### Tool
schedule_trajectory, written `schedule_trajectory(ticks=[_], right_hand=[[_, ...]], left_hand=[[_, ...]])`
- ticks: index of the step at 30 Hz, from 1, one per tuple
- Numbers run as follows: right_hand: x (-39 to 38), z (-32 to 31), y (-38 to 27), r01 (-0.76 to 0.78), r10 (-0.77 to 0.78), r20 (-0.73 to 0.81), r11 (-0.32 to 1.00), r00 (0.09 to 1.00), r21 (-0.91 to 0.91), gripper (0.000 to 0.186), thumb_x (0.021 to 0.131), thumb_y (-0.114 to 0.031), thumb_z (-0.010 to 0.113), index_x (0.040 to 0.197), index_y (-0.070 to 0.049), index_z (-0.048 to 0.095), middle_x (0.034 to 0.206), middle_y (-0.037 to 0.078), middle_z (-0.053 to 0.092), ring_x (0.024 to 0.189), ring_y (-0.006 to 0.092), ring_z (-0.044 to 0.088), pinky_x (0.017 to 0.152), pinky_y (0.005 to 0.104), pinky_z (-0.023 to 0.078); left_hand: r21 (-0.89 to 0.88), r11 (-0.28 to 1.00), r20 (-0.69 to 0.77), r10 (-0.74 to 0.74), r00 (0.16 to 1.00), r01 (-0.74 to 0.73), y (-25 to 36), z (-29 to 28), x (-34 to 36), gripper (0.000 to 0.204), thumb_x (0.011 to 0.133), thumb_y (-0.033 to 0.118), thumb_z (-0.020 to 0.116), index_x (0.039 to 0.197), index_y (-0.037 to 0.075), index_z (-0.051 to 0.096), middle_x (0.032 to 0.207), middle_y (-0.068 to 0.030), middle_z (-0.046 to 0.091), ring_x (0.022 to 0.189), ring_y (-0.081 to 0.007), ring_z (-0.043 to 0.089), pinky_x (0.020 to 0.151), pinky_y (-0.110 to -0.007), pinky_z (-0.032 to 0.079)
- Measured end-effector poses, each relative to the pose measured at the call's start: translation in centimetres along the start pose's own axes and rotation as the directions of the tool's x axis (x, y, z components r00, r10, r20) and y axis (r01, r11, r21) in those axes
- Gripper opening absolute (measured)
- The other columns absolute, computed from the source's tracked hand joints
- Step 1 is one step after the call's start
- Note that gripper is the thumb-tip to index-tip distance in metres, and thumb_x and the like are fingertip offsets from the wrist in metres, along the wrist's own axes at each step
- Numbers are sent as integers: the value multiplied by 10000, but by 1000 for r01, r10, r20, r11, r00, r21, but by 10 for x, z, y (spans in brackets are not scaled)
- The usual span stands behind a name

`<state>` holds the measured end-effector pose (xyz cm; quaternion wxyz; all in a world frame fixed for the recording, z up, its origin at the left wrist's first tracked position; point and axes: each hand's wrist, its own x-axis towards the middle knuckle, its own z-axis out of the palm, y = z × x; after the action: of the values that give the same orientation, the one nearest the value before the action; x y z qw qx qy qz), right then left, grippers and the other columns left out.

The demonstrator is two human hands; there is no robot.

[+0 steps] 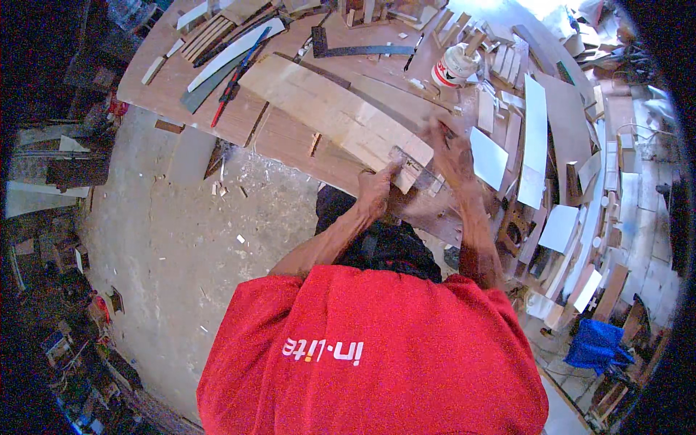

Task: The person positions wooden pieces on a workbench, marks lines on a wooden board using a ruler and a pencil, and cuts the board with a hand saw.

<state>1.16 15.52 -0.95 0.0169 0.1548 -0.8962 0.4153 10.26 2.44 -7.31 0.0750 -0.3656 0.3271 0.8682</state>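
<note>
A long pale wooden board (326,105) lies aslant on the brown workbench, its near end toward me. My left hand (375,190) is closed around that near end, with the thumb pressing on top. Next to the thumb, a small flat metal measuring tool (415,161) lies across the board; its exact kind is hard to make out. My right hand (451,151) is just right of the board's end, its fingers bent together and blurred. Something thin and dark may be in them, too small to name.
A black carpenter's square (362,51) and a pen (414,54) lie beyond the board. A white tub (454,67) stands at the far right. White panels (533,138) and wood offcuts crowd the right side. A red-and-blue long tool (235,83) lies left.
</note>
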Motion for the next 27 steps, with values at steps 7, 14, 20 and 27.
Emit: schedule_trajectory(ticks=[7,14,20,27], right_hand=[[-74,-33,4,-9,64,119,910,991,-413,275,906,-236,650,1105,-48,620,1007,182,660,888,352,641,790,428,515],[-83,-28,22,-114,149,101,950,984,-292,352,857,-190,681,1166,-36,608,1045,204,652,942,367,647,829,428,515],[-82,-23,25,-133,118,-87,973,989,-191,400,873,-223,680,1188,16,620,1061,234,668,964,377,659,850,426,513],[-73,-7,15,-307,300,-97,950,949,-66,430,871,-248,703,1201,16,627,1091,240,674,1010,352,665,881,402,510]], left_hand=[[22,993,25,-114,993,113,-5,-3,20,378,860,156,742,1077,-112,588,1002,-151,686,835,-264,693,744,-402,595],[-31,968,250,-234,940,249,-27,-12,63,355,936,276,648,1074,-50,619,967,-147,688,813,-288,690,706,-428,597],[282,848,203,-510,836,449,2,-13,52,415,933,364,665,935,-50,653,852,-144,697,595,-221,643,492,-356,540],[817,576,202,-256,945,-19,40,0,8,539,935,535,573,950,6,675,765,-148,705,637,-264,688,517,-367,545]])
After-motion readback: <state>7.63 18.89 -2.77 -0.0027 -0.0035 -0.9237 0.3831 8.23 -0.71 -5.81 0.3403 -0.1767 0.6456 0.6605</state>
